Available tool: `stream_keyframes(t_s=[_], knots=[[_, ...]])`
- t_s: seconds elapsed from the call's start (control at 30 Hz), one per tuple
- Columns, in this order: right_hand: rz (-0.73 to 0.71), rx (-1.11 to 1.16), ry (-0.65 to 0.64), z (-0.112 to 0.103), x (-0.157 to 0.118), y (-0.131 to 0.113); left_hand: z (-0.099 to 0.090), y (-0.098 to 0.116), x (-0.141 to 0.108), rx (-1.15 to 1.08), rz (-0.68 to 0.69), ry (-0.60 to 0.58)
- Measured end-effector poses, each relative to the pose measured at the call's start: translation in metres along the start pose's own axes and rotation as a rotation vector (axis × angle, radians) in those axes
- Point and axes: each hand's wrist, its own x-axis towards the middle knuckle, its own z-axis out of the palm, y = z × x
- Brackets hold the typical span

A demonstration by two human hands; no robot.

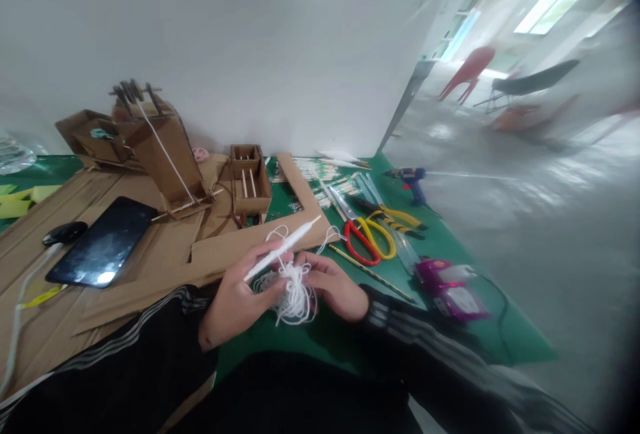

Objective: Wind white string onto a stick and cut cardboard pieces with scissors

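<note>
Between my two hands hangs a loose tangle of white string (295, 297), held just above the green tabletop near my body. My left hand (245, 294) is closed around a thin stick wound with white string (285, 247), which slants up to the right with a bare tip. Its thumb also presses on the tangle. My right hand (335, 284) pinches the tangle from the other side, its fingertips partly hidden in the loops. Loose strands of string loop out behind the hands, over a cardboard strip (220, 247).
Scissors with red and yellow handles (367, 241), pliers (400, 217), a purple device (450, 287) and a glue gun (410, 181) lie right. A cardboard structure (160, 147), a small cardboard box (250, 181) and a black tablet (103, 242) are left. A white panel (225, 54) stands behind.
</note>
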Motion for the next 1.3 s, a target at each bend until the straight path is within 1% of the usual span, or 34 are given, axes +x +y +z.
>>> stream_keyframes(t_s=[0.17, 0.37, 0.43, 0.53, 0.63, 0.73, 0.83, 0.97, 1.07, 1.17, 1.3], knots=[[0.029, -0.025, -0.002, 0.002, -0.001, 0.000, 0.001, 0.002, -0.001, -0.022, -0.016, -0.023], [-0.050, -0.235, 0.010, 0.008, -0.001, -0.001, -0.001, 0.001, -0.001, 0.076, 0.025, -0.044], [-0.063, -0.270, 0.011, 0.008, -0.001, 0.000, 0.000, 0.001, -0.002, 0.103, 0.036, -0.045], [-0.077, -0.262, 0.011, 0.007, -0.001, -0.001, 0.002, 0.004, -0.002, 0.097, 0.016, -0.088], [-0.060, -0.239, 0.007, 0.007, -0.001, -0.002, 0.004, 0.008, -0.003, 0.082, -0.008, -0.135], [-0.005, -0.201, 0.030, 0.006, 0.000, -0.004, 0.004, 0.007, -0.003, 0.068, -0.024, -0.129], [0.035, -0.147, 0.065, 0.004, 0.001, -0.004, 0.003, 0.003, -0.002, -0.003, -0.062, -0.131], [0.071, -0.137, 0.044, 0.004, 0.000, -0.006, 0.003, 0.001, -0.002, -0.045, -0.078, -0.135], [0.026, -0.190, -0.003, 0.007, -0.002, -0.010, 0.002, 0.000, -0.001, -0.021, -0.042, -0.113], [-0.048, -0.257, -0.043, 0.011, -0.004, -0.013, 0.000, -0.001, 0.000, -0.056, -0.047, -0.109], [-0.096, -0.374, -0.003, 0.011, -0.003, -0.015, 0.000, -0.002, 0.001, -0.178, -0.088, -0.114]])
